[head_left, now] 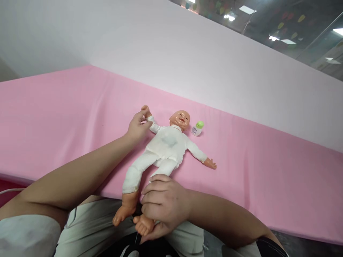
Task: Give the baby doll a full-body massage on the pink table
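A baby doll [169, 142] in a white cloth body lies face up on the pink padded surface, its head away from me and its feet over the near edge. My left hand [138, 126] is closed around the doll's forearm, just below its small plastic hand [145, 108]. Over the lower part of one leg, my right hand [166, 203] is wrapped, hiding the shin; the foot [144, 225] sticks out beside my thumb. The other foot [125, 208] hangs free. Near the doll's head stands a small clear bottle with a green cap [197, 128].
The pink padded surface [268, 167] stretches to both sides, with a white wall [187, 53] along its far edge. Glass [268, 28] with reflected lights tops the wall. My legs [91, 225] are close below the near edge.
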A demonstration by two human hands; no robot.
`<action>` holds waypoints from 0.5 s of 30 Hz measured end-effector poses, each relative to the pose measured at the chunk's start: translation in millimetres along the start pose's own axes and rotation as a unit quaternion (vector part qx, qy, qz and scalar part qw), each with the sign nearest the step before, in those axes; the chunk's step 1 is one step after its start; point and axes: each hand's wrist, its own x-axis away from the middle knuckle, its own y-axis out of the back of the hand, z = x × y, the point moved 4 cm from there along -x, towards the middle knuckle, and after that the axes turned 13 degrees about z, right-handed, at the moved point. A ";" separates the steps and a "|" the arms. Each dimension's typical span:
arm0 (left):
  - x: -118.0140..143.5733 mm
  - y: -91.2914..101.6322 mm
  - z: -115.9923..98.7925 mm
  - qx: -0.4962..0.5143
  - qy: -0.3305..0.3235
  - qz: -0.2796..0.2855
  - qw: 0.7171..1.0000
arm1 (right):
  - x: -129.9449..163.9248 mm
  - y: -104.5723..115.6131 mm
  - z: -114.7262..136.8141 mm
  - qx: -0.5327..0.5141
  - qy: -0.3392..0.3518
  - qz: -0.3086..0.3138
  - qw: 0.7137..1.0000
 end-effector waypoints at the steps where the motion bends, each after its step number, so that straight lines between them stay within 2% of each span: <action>1: 4.8 -4.1 -10.7 -0.030 -0.044 0.026 0.998 | 0.4 6.9 3.3 0.023 -0.007 -0.027 0.999; 4: 20.0 -18.1 -36.5 -0.115 -0.183 0.115 0.970 | 5.3 30.5 3.2 0.085 -0.086 -0.093 0.988; 7: 32.8 -32.6 -47.4 -0.184 -0.263 0.217 0.922 | 17.3 51.2 -16.4 0.103 -0.203 -0.150 0.962; 9: 38.0 -40.4 -49.5 -0.227 -0.280 0.274 0.892 | 28.2 57.9 -37.8 0.077 -0.283 -0.175 0.940; 11: 39.8 -44.8 -50.0 -0.256 -0.272 0.304 0.877 | 39.2 57.8 -60.1 0.022 -0.352 -0.182 0.918; 13: 39.2 -46.0 -49.4 -0.265 -0.249 0.310 0.878 | 48.0 54.4 -76.1 -0.033 -0.392 -0.181 0.901; 15: 38.1 -45.6 -47.6 -0.262 -0.225 0.304 0.888 | 52.3 52.5 -82.2 -0.061 -0.396 -0.183 0.898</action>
